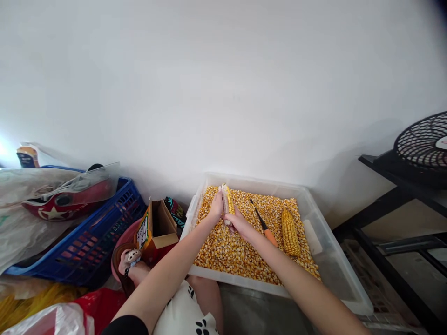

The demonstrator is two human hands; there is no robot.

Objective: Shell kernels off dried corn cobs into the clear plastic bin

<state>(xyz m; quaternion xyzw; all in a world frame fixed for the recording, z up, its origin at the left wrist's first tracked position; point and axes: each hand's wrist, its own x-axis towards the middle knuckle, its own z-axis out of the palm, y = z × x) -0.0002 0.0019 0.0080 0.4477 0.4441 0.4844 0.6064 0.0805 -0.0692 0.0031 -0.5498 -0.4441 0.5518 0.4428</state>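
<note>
Both my hands hold one corn cob [227, 199] upright over a clear plastic bin [333, 265] full of loose yellow kernels [230, 253]. My left hand [216, 208] grips the cob's left side near the top. My right hand [238, 221] grips its lower end. The cob is partly stripped, pale on one side. A whole yellow cob [289, 231] lies on the kernels to the right. A tool with an orange handle [264, 224] lies between that cob and my hands.
A blue crate [94, 237] with bags and a red item stands at left. An open cardboard box [155, 228] sits beside the bin. A black frame [391, 218] with a fan [424, 142] is at right. My foot in a sandal [131, 263] is below the box.
</note>
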